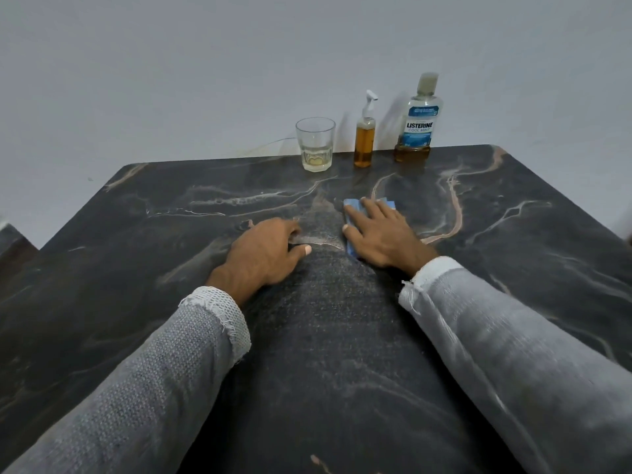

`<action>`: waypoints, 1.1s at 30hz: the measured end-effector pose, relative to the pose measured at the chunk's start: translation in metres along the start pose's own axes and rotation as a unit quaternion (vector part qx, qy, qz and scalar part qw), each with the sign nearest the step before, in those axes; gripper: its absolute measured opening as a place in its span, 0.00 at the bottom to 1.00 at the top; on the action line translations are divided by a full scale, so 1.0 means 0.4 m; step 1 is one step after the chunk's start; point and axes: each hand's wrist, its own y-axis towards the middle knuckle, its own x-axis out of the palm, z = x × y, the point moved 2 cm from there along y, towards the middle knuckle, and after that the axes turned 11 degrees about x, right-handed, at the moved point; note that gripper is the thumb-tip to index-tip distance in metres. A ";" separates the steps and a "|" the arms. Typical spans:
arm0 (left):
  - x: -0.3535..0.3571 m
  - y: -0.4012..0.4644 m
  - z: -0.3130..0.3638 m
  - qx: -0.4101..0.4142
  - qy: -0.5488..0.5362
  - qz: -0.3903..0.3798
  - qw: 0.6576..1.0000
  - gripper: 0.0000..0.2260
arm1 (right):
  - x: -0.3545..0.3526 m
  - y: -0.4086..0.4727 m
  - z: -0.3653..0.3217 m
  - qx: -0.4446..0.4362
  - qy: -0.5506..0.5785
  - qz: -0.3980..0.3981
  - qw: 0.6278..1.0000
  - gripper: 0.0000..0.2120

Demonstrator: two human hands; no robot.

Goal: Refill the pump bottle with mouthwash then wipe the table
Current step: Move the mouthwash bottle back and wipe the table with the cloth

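Your right hand (383,234) presses flat, fingers spread, on the folded blue cloth (352,217); your left hand (266,251) rests loosely curled, holding nothing, on the dark marble counter (171,217). At the back, the slim clear pump bottle (364,138) is nearly full of amber liquid, the clear mouthwash bottle (419,121) nearly empty, and the clear glass tumbler (315,143) holds a little.

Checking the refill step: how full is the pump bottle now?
Nearly full. Amber liquid fills the pump bottle up to its shoulder, pump head fitted on top, bottle upright.

Dark marble-veined table (171,217), blue cloth (352,208), amber liquid in pump bottle (364,145), grey sleeves (513,336).
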 end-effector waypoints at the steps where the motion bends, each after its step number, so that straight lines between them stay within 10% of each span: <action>1: 0.000 0.008 0.004 -0.002 0.004 -0.004 1.000 0.21 | 0.004 -0.021 0.003 -0.013 -0.002 -0.003 1.000 0.29; 16: 0.018 0.042 0.004 -0.001 0.025 -0.050 0.998 0.25 | -0.041 0.114 0.208 0.147 -0.009 0.030 0.989 0.28; 24: 0.002 0.031 0.006 0.013 0.021 -0.061 0.998 0.22 | 0.004 0.096 -0.045 0.007 -0.005 0.002 1.000 0.28; 33: -0.022 0.012 -0.014 0.027 -0.047 -0.039 0.998 0.17 | -0.005 0.007 0.089 0.009 -0.032 0.016 0.999 0.29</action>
